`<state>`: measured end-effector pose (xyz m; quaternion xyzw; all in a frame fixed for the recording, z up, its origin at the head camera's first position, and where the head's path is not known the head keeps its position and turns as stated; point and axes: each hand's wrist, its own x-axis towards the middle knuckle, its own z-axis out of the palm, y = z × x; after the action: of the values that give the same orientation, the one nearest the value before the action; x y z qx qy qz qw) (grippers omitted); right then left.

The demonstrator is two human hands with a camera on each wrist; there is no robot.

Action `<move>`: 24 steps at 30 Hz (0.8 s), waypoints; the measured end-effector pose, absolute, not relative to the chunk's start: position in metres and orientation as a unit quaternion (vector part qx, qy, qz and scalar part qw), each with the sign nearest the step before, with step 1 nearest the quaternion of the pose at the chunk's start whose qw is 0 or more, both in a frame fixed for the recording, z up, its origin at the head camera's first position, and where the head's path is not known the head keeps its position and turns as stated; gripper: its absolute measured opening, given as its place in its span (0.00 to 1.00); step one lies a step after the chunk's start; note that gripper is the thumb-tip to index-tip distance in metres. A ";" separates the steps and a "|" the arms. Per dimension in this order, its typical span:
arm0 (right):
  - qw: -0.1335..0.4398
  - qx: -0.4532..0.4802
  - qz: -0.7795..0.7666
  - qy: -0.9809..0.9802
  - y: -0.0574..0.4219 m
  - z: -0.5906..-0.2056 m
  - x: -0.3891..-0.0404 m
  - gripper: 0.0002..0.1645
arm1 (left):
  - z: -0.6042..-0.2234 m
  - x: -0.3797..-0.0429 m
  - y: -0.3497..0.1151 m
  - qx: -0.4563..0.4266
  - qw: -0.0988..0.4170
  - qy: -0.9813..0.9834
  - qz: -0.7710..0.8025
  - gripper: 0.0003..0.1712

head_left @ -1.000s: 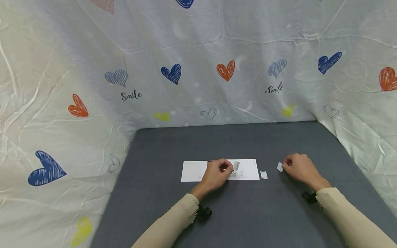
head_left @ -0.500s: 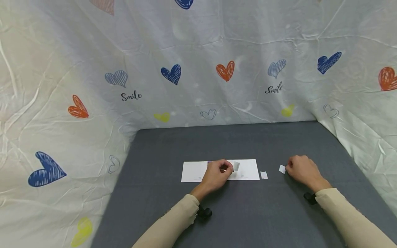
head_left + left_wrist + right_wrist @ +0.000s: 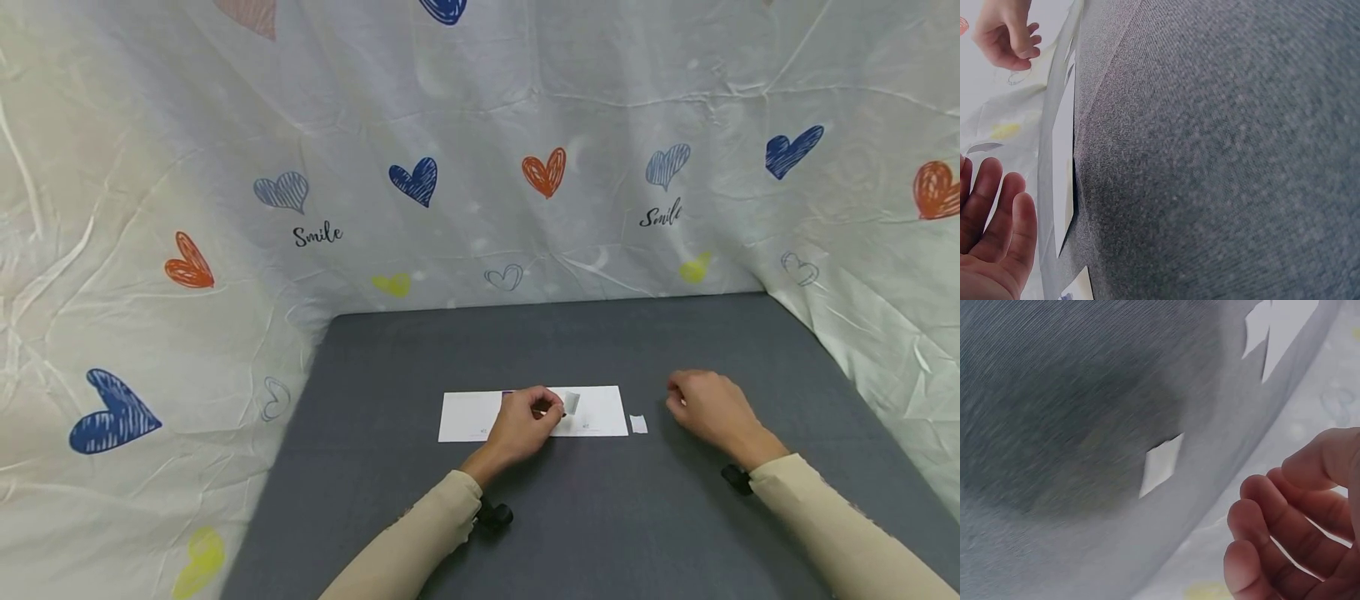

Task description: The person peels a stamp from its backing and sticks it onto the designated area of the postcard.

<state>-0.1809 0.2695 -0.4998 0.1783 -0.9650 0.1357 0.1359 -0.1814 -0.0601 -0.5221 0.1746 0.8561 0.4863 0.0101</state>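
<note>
My left hand (image 3: 522, 421) is over two white cards on the dark table, its thumb and index fingertips meeting at a small greyish square piece (image 3: 572, 402) that looks like paper. The left card (image 3: 461, 417) and right card (image 3: 600, 412) are partly covered by this hand. In the left wrist view its other fingers (image 3: 1021, 231) show loosely bent. My right hand (image 3: 708, 408) hovers farther right, fingers loosely curled, with nothing seen in them. Below it in the right wrist view lies a small white paper piece (image 3: 1161, 465), hidden in the head view.
Another small white paper piece (image 3: 638, 424) lies just right of the cards. The dark grey cloth-covered table (image 3: 585, 517) reaches to a white curtain (image 3: 480, 225) printed with hearts, which hangs behind and at both sides.
The small paper piece by my right fingertips is no longer seen in the head view. My right hand has shifted left and slightly away from me. The left hand has stayed in place.
</note>
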 end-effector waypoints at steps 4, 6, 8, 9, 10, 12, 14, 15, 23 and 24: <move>0.162 0.208 0.134 -0.955 0.258 -0.498 -0.178 0.05 | -0.523 -0.182 -0.060 0.172 0.013 0.857 0.485 0.07; 0.176 0.224 0.136 -0.949 0.252 -0.497 -0.177 0.06 | -0.523 -0.182 -0.059 0.172 0.012 0.858 0.485 0.07; 0.185 0.238 0.142 -0.943 0.246 -0.495 -0.177 0.07 | -0.523 -0.182 -0.059 0.171 0.012 0.858 0.484 0.07; 0.188 0.245 0.145 -0.940 0.242 -0.493 -0.176 0.07 | -0.522 -0.182 -0.059 0.171 0.011 0.859 0.483 0.07; 0.191 0.251 0.149 -0.937 0.239 -0.492 -0.176 0.08 | -0.522 -0.182 -0.059 0.170 0.010 0.859 0.482 0.07; 0.191 0.260 0.159 -0.933 0.232 -0.488 -0.175 0.08 | -0.521 -0.181 -0.059 0.171 0.009 0.860 0.481 0.07; 0.187 0.267 0.171 -0.930 0.226 -0.484 -0.174 0.08 | -0.521 -0.181 -0.059 0.171 0.008 0.861 0.480 0.08; 0.183 0.270 0.177 -0.928 0.223 -0.482 -0.174 0.08 | -0.521 -0.181 -0.059 0.171 0.009 0.861 0.479 0.07; 0.164 0.293 0.219 -0.916 0.201 -0.475 -0.172 0.08 | -0.519 -0.182 -0.059 0.178 0.004 0.855 0.487 0.06; 0.165 0.298 0.221 -0.914 0.199 -0.474 -0.172 0.08 | -0.519 -0.182 -0.059 0.175 0.006 0.855 0.488 0.06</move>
<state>-0.1715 0.1988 -0.4745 0.2980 -0.9138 0.2214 0.1648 -0.1818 -0.0588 -0.5192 0.1752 0.8549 0.4882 0.0058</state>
